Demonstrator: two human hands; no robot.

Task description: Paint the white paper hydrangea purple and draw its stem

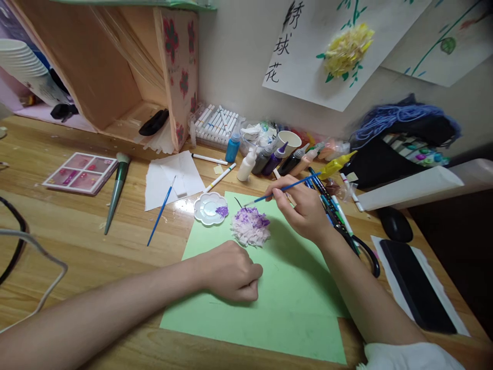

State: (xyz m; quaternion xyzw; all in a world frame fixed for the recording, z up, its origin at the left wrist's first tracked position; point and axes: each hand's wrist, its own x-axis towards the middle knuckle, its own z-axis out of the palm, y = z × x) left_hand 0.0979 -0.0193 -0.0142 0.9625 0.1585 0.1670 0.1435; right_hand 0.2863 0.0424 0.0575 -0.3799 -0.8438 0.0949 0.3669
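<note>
your right hand was clamped on the paintbrush, thumb and fingers pinching the handle ahead of its middle. the flower, pale at its near side and streaked purple at its far side, lay on the green sheet, close to the far edge and toward the far left corner. from your right hand, the flower lay to the left and slightly nearer to you. the long axis of the paintbrush ran from its tip, at the far rim of the flower, rightward and away from you; contact between tip and petals could not be confirmed. your left hand rested on the green sheet, fingers curled together in a fist with no item visible, just on the near side of the flower. your left hand and your right hand were both near it.

the paint dish, with purple paint at its right side, overlapped the far left corner of the green sheet.

on the wall, a white sheet read "绣球花" beside a yellow flower. beyond the far edge of the green sheet, the bottles showed no legible label.
</note>
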